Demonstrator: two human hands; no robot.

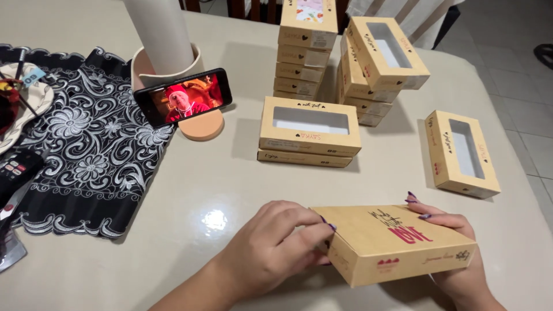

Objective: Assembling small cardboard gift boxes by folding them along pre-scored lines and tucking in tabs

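A: Two hands hold one flat kraft box point(397, 242) at the near edge of the table point(219, 190). How do they sit on it?

B: The left hand point(271, 247) closes its fingertips on the box's left end, thumb low and fingers over the top edge. The right hand point(455, 253) cups the far right side from beneath, fingers curled up past the back edge. Both are clamped on the box, which is tilted, its near corner raised off the table.

A: Which face is up?

B: The plain face with red and black lettering; no window shows on it.

A: What lies beyond?

B: A single windowed box point(464, 152) to the right, well apart from the hands. At centre, a low pile point(308, 132) of two boxes, window up. Behind it, two taller stacks: the left stack point(305, 49) squared, the right stack point(374, 69) with its top box skewed.

A: And to the left?

B: A phone point(183, 97) stands in landscape on a round peach stand point(199, 124), its screen lit. Behind it, a pale cylinder point(160, 34) rises from a holder, probably a paper roll; its top is cut off. A black embroidered cloth point(92, 150) covers the left part of the table, with a plate point(26, 98) at the far left edge.
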